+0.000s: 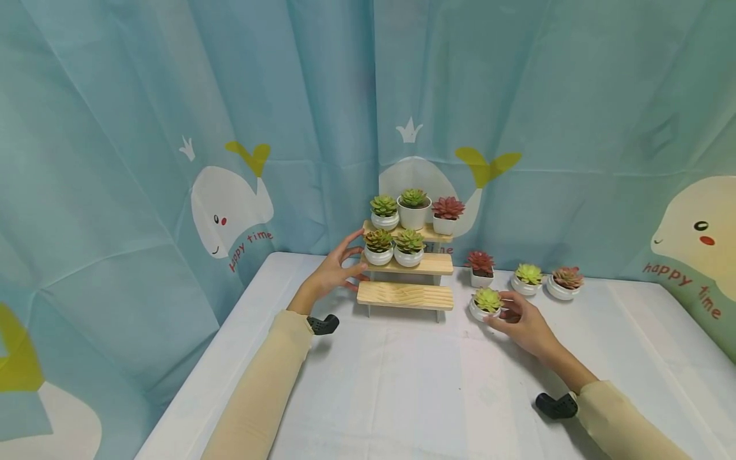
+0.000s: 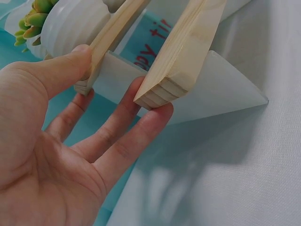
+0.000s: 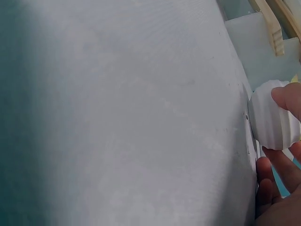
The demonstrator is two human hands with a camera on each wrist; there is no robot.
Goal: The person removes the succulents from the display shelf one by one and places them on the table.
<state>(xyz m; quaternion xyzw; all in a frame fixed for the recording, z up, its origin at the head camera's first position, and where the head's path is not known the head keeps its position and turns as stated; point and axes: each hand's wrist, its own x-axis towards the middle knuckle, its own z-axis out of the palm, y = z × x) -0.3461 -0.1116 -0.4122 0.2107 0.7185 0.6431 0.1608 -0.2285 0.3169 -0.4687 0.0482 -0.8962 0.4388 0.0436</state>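
Note:
My left hand (image 1: 335,269) holds the left end of a three-tier wooden plant stand (image 1: 405,295). In the left wrist view, the thumb lies on the end of one board (image 2: 101,47) and other fingertips touch the end of the board beside it (image 2: 176,61). My right hand (image 1: 526,322) pinches the white ribbed pot of a light green potted succulent (image 1: 487,301), right of the stand's lowest tier. In the right wrist view, thumb and fingers lie on either side of that white pot (image 3: 273,115). Whether the pot touches the table is hard to tell.
On the top tier stand two green succulents (image 1: 413,207) and a red one (image 1: 446,214); two more (image 1: 408,246) sit on the middle tier's left. Behind my right hand are a red succulent (image 1: 480,267), a yellow-green one (image 1: 526,278) and a reddish one (image 1: 565,282). A curtain (image 1: 322,128) hangs behind.

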